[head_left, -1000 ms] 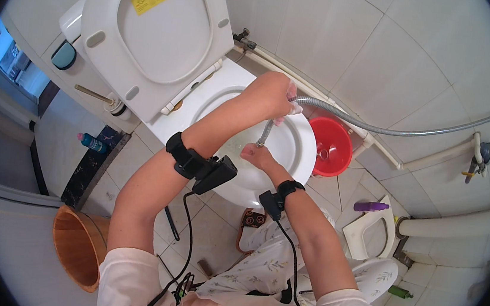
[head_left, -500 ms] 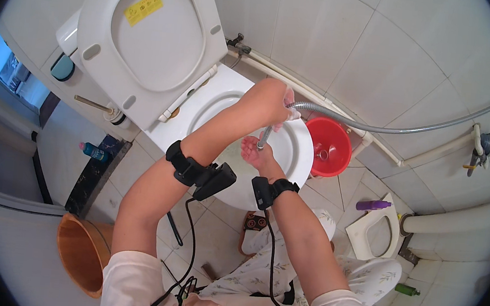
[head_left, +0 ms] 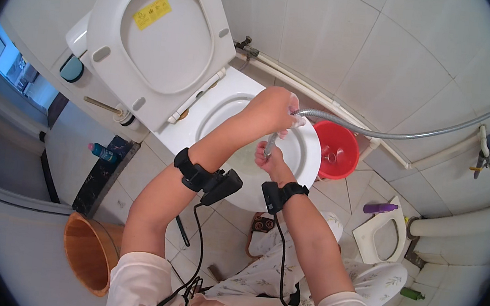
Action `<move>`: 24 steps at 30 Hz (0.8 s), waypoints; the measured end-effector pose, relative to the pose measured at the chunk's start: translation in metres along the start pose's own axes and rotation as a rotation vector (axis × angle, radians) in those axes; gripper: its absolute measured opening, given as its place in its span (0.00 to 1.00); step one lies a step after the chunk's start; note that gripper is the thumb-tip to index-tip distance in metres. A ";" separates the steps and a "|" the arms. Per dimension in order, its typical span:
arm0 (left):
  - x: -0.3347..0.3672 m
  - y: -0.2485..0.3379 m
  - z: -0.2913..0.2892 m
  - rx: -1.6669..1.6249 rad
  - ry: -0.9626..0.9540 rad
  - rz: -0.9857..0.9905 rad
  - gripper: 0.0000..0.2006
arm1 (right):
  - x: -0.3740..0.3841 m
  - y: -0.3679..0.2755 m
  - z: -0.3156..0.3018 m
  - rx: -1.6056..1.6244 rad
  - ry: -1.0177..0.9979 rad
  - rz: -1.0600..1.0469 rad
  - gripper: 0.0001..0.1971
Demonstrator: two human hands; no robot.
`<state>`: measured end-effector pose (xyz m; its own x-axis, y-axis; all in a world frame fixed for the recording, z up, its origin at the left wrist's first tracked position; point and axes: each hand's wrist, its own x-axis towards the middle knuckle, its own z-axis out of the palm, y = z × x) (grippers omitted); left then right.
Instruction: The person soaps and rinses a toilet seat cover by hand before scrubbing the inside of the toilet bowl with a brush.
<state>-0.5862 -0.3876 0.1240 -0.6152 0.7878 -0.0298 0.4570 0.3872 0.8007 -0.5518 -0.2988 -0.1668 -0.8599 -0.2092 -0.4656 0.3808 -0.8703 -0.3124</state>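
Over the toilet bowl, my left hand is closed round a silver flexible hose. White traces, like foam, show on its fingers. The hose bends down from there to my right hand, which sits lower, with curled fingers round the lower stretch of hose. What the hose ends in is hidden by the fingers. The raised seat and lid lean back at the upper left. Black straps with small devices circle both my wrists, and their cables run down.
A red bucket stands just right of the bowl, below wall pipes. A purple bottle lies by a loose pale panel with an oval opening on the floor. At left are a toilet brush, a blue bottle and a wooden tub.
The whole view has shifted slightly, so things sit a little further right. My right hand's fingers look more curled round the hose. My left hand keeps its hold.
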 end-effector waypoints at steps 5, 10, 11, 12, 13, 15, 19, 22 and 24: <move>-0.011 -0.014 -0.009 -0.067 0.036 -0.080 0.12 | -0.029 -0.005 0.069 -0.346 0.175 0.045 0.16; -0.002 -0.023 -0.004 0.027 0.041 -0.061 0.11 | -0.027 -0.015 0.042 -1.299 0.140 -0.217 0.10; 0.000 -0.027 -0.002 0.065 0.055 -0.037 0.10 | -0.028 -0.019 0.040 -1.583 0.144 -0.469 0.10; 0.000 -0.033 0.000 0.064 0.057 -0.043 0.10 | -0.031 -0.020 0.044 -1.854 0.133 -0.732 0.11; -0.002 -0.041 -0.001 0.043 0.070 -0.084 0.10 | -0.038 -0.020 0.061 -1.852 0.120 -0.727 0.11; -0.007 -0.052 0.000 0.017 0.080 -0.121 0.10 | -0.059 -0.023 0.101 -1.965 0.089 -0.469 0.13; -0.005 -0.062 0.017 -0.012 0.060 -0.145 0.10 | -0.038 -0.016 0.086 -1.864 0.119 -0.468 0.15; -0.008 -0.068 0.026 -0.117 0.042 -0.166 0.10 | -0.040 -0.006 0.082 -1.580 0.183 -0.464 0.15; -0.012 -0.079 0.026 -0.185 0.032 -0.200 0.09 | -0.045 -0.001 0.087 -1.450 0.287 -0.402 0.12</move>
<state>-0.5983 -0.4151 0.0454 -0.7028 0.6879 -0.1813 0.2012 0.4366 0.8768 -0.5429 -0.3276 -0.0739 -0.9561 0.1656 -0.2416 0.2867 0.3600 -0.8878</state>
